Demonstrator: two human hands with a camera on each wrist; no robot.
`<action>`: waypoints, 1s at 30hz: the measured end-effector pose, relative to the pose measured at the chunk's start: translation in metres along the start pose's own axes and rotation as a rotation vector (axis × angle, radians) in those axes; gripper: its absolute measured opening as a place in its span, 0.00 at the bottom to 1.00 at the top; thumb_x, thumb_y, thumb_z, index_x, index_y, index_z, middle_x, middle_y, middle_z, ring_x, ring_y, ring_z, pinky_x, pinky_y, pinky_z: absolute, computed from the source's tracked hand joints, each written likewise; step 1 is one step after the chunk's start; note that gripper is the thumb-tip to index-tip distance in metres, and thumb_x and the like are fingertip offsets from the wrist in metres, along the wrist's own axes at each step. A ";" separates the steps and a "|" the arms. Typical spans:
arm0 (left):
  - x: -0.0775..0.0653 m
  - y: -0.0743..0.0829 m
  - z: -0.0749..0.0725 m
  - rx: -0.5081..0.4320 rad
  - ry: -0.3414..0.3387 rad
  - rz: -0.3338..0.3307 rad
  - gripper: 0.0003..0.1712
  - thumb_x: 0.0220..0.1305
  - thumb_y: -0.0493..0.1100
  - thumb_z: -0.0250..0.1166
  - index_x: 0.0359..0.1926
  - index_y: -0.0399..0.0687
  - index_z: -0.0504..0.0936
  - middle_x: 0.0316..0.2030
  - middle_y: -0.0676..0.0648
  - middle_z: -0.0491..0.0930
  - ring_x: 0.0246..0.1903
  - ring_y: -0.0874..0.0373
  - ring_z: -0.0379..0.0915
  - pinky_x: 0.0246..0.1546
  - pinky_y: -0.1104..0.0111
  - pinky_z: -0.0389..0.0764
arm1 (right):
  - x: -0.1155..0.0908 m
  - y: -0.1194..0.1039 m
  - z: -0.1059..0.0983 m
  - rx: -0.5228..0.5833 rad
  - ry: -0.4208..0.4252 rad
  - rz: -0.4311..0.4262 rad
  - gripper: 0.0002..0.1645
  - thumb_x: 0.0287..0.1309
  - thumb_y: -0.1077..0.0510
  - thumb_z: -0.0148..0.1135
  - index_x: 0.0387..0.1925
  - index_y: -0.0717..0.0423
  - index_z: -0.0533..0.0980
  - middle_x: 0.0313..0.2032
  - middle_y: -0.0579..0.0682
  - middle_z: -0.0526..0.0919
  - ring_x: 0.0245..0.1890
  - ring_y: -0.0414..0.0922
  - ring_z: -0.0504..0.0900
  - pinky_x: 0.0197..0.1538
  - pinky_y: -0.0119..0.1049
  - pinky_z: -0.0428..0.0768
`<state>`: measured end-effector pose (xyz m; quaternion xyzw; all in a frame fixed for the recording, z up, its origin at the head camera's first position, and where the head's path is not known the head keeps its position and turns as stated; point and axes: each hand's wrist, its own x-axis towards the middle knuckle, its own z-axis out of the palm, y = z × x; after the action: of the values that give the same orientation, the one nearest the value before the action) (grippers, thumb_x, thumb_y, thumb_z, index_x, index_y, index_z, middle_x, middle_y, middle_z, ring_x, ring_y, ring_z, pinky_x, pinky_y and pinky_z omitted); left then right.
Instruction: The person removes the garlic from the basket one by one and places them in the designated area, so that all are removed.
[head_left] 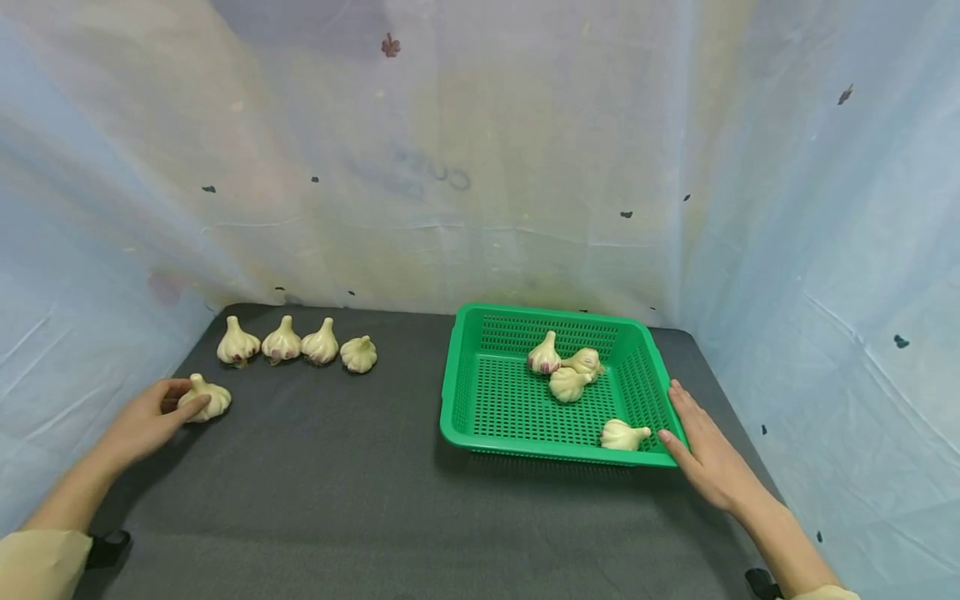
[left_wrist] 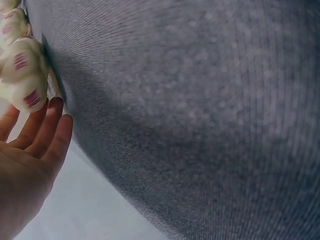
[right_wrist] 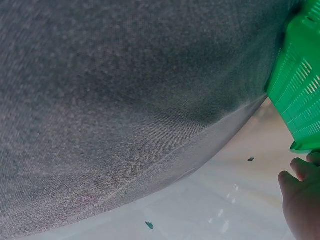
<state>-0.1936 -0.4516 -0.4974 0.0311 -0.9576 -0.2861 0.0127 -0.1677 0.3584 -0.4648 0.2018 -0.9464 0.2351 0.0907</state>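
Observation:
At the left of the table, my left hand [head_left: 153,421] holds a whitish garlic bulb [head_left: 206,398] between thumb and fingers, the bulb's stem pointing away. The left wrist view shows this bulb [left_wrist: 27,75] with purple streaks at the fingertips of the left hand [left_wrist: 35,155]. My right hand [head_left: 708,454] rests with straight fingers along the right rim of a green plastic basket [head_left: 540,448]. Inside the basket lie several garlic bulbs: a group of three [head_left: 567,384] toward the back and a single one [head_left: 624,435] at the front right corner.
Several garlic bulbs [head_left: 281,340] stand in a row along the back left of the dark grey cloth-covered table [head_left: 337,483]. Pale sheeting [head_left: 525,167] with small dark marks rises behind the table and at both sides.

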 end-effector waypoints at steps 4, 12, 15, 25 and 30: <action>0.001 -0.002 0.001 -0.002 -0.019 -0.004 0.47 0.82 0.60 0.49 0.68 0.12 0.57 0.61 0.13 0.63 0.56 0.16 0.66 0.47 0.33 0.75 | 0.000 0.000 0.000 0.002 -0.001 0.000 0.43 0.80 0.53 0.51 0.83 0.60 0.45 0.81 0.64 0.47 0.83 0.53 0.41 0.82 0.49 0.41; 0.000 -0.004 0.004 0.001 0.001 0.055 0.45 0.82 0.57 0.52 0.71 0.13 0.56 0.60 0.13 0.66 0.54 0.18 0.70 0.44 0.36 0.78 | 0.001 0.001 0.000 0.004 -0.016 0.009 0.42 0.81 0.52 0.50 0.83 0.60 0.44 0.82 0.64 0.46 0.83 0.50 0.39 0.82 0.43 0.37; 0.001 -0.004 0.006 0.012 0.022 0.079 0.45 0.81 0.55 0.53 0.71 0.14 0.56 0.60 0.13 0.66 0.53 0.17 0.71 0.43 0.36 0.78 | 0.001 0.002 -0.001 0.005 -0.021 0.011 0.42 0.81 0.52 0.50 0.83 0.60 0.43 0.82 0.63 0.45 0.83 0.50 0.39 0.82 0.45 0.37; -0.002 0.001 0.005 0.032 0.011 0.055 0.47 0.81 0.58 0.53 0.73 0.15 0.54 0.61 0.12 0.63 0.54 0.16 0.67 0.45 0.32 0.73 | 0.001 0.000 -0.001 0.018 -0.013 0.005 0.42 0.80 0.53 0.51 0.83 0.60 0.45 0.82 0.62 0.46 0.83 0.55 0.41 0.82 0.50 0.40; -0.002 0.001 0.006 0.028 0.014 0.063 0.47 0.80 0.57 0.55 0.72 0.15 0.55 0.62 0.12 0.63 0.55 0.16 0.66 0.46 0.32 0.73 | 0.001 0.000 -0.002 0.014 -0.010 -0.002 0.42 0.80 0.53 0.51 0.83 0.60 0.45 0.82 0.61 0.45 0.83 0.51 0.40 0.82 0.44 0.38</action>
<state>-0.1916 -0.4472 -0.5020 0.0031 -0.9619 -0.2719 0.0278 -0.1682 0.3586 -0.4631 0.2045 -0.9450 0.2409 0.0848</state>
